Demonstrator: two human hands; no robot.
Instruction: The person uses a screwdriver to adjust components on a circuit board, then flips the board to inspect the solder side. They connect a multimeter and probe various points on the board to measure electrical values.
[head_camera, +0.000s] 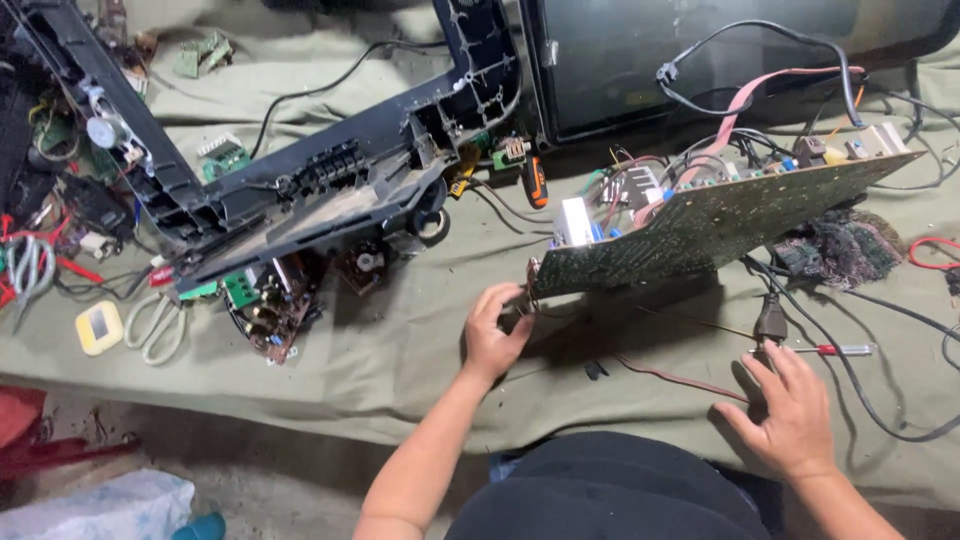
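A large green circuit board stands tilted on its edge over the olive cloth, solder side toward me. Its components and a pink ribbon cable are on the far side. My left hand curls around the board's lower left corner and holds it up. My right hand lies flat on the cloth with its fingers spread and holds nothing. Just beyond its fingertips are a black power plug and a small red-handled screwdriver.
A black plastic casing lies at the left with small boards under it. A dark screen tube is at the back. An orange-handled screwdriver, white-handled scissors, a dark rag and several cables lie around.
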